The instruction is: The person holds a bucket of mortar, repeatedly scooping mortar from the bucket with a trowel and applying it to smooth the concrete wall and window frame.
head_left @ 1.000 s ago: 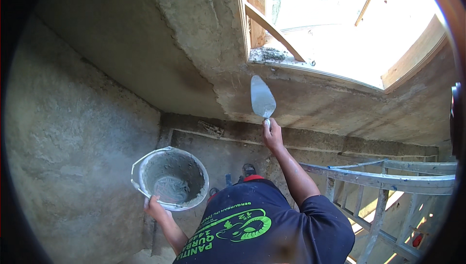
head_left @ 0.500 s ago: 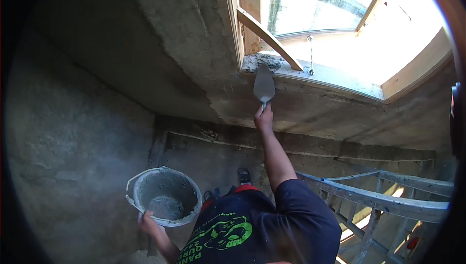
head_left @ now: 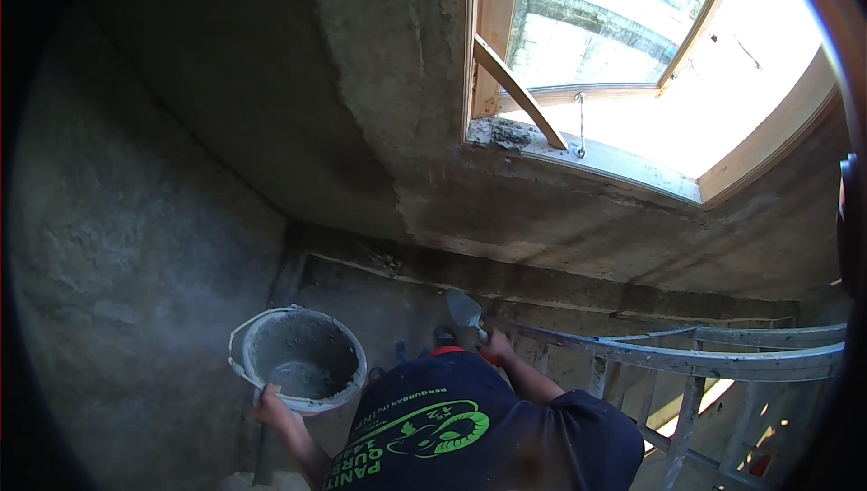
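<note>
Gripping bucket (head_left: 298,364) rim, left hand (head_left: 271,405), right hand (head_left: 498,346) apparently holding trowel (head_left: 465,310) near wall.

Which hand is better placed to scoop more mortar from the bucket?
Right. The right hand already grips the trowel, lowered near the bucket; the left hand is busy holding the bucket's rim.

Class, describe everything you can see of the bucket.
The bucket is round, pale grey and mortar-smeared, looking like plastic. It is open-topped, tilted slightly, with a small heap of wet grey mortar at its bottom. The left hand grips its near rim, holding it up beside the rough plastered wall.
</note>
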Tool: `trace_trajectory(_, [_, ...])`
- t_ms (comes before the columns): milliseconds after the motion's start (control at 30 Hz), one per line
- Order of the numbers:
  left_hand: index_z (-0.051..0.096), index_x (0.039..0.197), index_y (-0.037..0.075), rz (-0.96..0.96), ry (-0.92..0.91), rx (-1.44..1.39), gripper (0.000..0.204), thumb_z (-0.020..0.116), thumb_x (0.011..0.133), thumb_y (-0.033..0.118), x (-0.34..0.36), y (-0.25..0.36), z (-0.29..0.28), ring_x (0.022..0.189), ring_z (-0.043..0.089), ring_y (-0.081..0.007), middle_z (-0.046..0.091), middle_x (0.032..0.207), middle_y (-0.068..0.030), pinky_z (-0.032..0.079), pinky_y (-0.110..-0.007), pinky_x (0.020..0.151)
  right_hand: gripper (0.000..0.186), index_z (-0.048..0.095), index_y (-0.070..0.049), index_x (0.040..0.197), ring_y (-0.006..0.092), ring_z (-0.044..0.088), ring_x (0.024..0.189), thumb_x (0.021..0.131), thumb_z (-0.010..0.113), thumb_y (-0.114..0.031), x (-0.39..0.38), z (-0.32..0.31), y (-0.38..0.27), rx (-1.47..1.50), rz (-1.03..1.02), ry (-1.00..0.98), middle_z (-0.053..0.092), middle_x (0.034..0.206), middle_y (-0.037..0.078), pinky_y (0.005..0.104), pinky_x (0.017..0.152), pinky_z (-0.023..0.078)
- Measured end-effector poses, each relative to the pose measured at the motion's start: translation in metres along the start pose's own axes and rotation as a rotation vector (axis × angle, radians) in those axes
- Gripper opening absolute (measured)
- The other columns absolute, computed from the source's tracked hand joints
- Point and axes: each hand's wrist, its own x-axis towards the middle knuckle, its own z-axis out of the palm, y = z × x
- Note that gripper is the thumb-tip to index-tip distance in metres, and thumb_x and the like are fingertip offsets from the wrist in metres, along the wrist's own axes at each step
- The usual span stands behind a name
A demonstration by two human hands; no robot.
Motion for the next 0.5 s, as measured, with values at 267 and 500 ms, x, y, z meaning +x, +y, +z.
trace_trajectory(267, [0.066,0.107,-0.015,0.067,-0.074,-0.093,0.043,0.057,0.068,-0.001,-0.004,0.011,0.003,0.094,0.064,-0.0303,0.068,0.104,-0.0188,0.049,-0.038,0.089,0.042,0.065,0.004,0.116,0.0246,0.063,0.089,0.094,0.069,-0.032,0.019,-0.072,-0.060,0.407,-0.454,0.454,0.066,0.094,0.013,0.0384,0.085,0.051])
trace_trajectory(500, [0.066,0.105,-0.014,0.052,-0.082,-0.183,0.042,0.056,0.066,-0.003,-0.009,0.013,-0.003,0.092,0.064,-0.0288,0.068,0.102,-0.0171,0.049,-0.037,0.088,0.037,0.066,-0.002,0.119,0.0340,0.070,0.092,0.088,0.072,-0.021,-0.020,-0.198,-0.146,0.162,-0.554,0.965,0.070,0.100,0.019,0.0434,0.081,0.055])
